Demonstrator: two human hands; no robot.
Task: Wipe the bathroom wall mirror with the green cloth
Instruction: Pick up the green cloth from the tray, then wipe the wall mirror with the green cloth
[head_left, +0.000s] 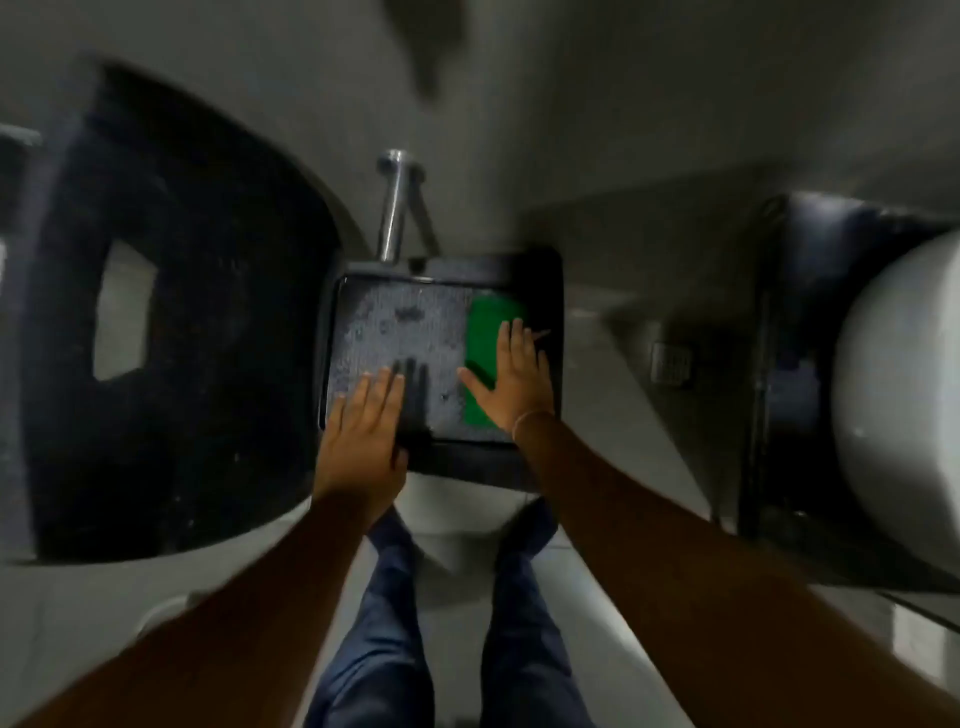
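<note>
Dim, blurred view looking down. Far left of both hands, a large dark curved fixture (171, 332) with a pale cut-out fills the side; cannot tell what it is. Left hand (363, 431) lies flat, fingers apart and extended, clamped on nothing, palm over the lower left corner of the dark-framed mirror (545, 291). Its fingertips reach onto the glass, which is covered in grey speckled film, with dark streaks just right of the fingers. Above the left hand, beyond the mirror's top edge, a chrome pipe (390, 208) stands against the wall. Right hand (514, 379) is pressed flat with fingers spread on the green cloth (485, 322); no pinch, just palm pressure. Cloth sits on the right part of the glass, showing above and left of the right hand. Thin band at the right wrist. Below the hands, legs in blue trousers (384, 623). Far right, a white rounded fixture (898, 395).
</note>
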